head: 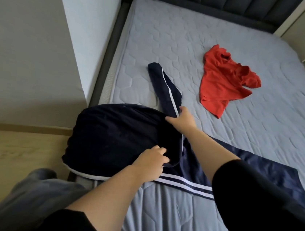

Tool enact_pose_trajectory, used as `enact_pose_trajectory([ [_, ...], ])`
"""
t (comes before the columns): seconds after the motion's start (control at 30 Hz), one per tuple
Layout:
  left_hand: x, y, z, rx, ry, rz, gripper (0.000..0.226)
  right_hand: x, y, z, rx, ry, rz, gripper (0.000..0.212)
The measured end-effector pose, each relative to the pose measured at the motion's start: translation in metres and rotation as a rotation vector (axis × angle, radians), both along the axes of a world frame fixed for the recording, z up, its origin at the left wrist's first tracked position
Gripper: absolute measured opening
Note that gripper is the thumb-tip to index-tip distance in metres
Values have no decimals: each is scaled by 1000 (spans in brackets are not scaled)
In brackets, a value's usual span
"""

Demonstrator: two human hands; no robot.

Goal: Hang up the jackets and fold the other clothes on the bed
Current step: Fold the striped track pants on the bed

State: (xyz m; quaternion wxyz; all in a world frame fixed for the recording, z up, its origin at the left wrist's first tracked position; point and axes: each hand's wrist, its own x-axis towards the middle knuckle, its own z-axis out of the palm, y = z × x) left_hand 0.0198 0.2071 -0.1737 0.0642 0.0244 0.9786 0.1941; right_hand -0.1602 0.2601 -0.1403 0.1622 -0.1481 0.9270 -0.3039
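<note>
Head view: hands [151, 160] [182, 118] on navy jacket [111, 135]

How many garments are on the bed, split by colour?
navy track jacket with white stripes: 1
red crumpled T-shirt: 1
Total: 2
</note>
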Motion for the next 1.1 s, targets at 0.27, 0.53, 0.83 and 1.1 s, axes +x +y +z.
enact_pose_trajectory([
  [0.27, 5, 3, 2, 6, 66, 108, 37, -12, 96, 11, -522, 105, -923, 24],
  [0.53, 5, 22, -12, -347, 51, 26, 55, 36, 260, -31, -724, -289, -1525, 27],
  [0.83, -11, 79, -1, -439, 71, -124, 58, 5, 308, 2, -1197, -833, -1088, 36],
  [1.1, -20, 95, -3, -455, -133, -176, 69, 30, 373, -10, -1093, -411, -1319, 24],
])
